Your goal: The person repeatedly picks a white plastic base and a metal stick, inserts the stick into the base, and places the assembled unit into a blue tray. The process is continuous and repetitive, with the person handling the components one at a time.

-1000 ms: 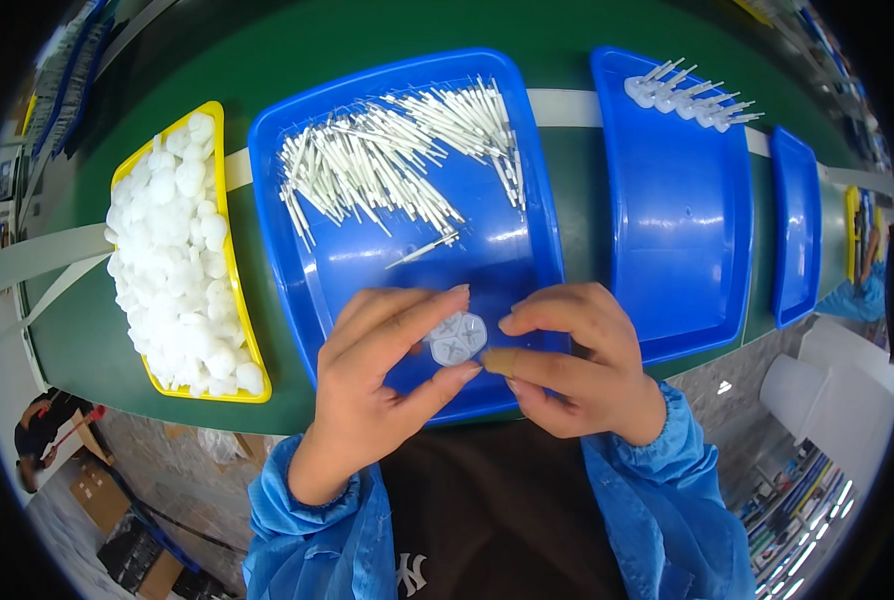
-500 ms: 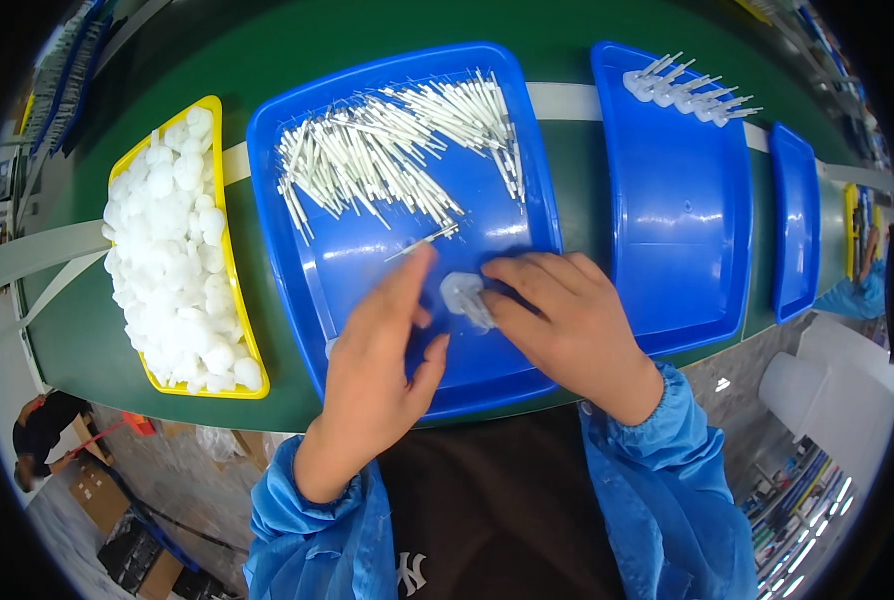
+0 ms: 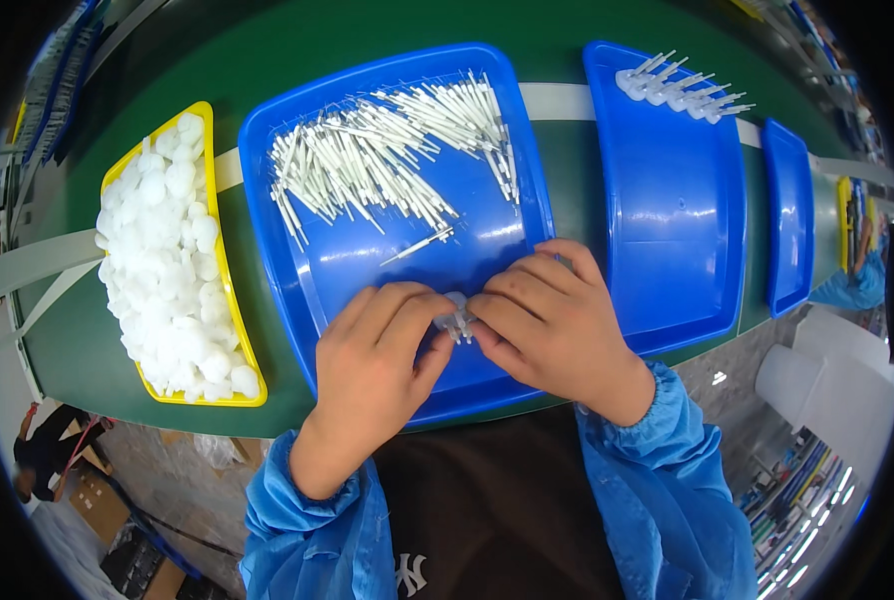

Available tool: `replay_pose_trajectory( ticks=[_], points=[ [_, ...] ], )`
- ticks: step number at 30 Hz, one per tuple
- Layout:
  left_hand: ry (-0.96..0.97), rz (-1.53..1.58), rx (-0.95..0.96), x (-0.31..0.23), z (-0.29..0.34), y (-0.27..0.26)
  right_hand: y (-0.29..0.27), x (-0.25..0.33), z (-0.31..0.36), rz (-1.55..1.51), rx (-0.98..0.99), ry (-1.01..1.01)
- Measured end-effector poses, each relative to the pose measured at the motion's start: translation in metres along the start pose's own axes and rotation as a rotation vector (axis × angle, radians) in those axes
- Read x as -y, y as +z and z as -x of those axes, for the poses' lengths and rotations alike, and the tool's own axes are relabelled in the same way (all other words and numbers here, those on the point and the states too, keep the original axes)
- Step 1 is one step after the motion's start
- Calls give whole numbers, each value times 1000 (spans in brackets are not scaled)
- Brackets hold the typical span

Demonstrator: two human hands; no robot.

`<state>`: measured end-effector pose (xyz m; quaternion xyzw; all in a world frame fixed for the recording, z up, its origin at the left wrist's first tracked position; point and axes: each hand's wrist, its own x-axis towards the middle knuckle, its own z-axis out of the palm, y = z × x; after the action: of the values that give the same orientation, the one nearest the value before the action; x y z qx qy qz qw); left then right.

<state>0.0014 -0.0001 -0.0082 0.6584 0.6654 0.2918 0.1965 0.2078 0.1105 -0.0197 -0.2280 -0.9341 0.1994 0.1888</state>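
Between my two hands is a small translucent plastic piece (image 3: 456, 318) with a rounded top and short prongs. The fingers of my left hand (image 3: 377, 345) pinch its left side. My right hand (image 3: 557, 325) grips it from the right, with its fingers curled and partly hiding it. Both hands are over the near part of a blue tray (image 3: 367, 240). In that tray's far part lies a heap of thin white sticks (image 3: 357, 165) with fine wire-like ends. One loose stick (image 3: 417, 246) lies apart, just beyond my hands.
On the left, a yellow tray (image 3: 239, 310) is heaped with white rounded plastic pieces (image 3: 162, 270). A second blue tray (image 3: 677, 240) on the right holds a row of plastic pieces with sticks (image 3: 682, 90). Farther right is a narrow-looking blue tray (image 3: 789, 220). A person (image 3: 52, 450) is at far left.
My left hand has come back from near the loose stick and closed on the plastic piece. My right hand keeps hold of the piece, which has shifted slightly nearer to me.
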Motion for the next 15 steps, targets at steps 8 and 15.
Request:
replay_pose_trajectory(
  ticks=[8,15],
  points=[
    [-26,-15,80,-6,-3,-16,-11,2,-5,-47,89,-20],
    [-27,-14,153,-2,-3,-15,-9,3,-7,-96,69,-43]
  ],
)
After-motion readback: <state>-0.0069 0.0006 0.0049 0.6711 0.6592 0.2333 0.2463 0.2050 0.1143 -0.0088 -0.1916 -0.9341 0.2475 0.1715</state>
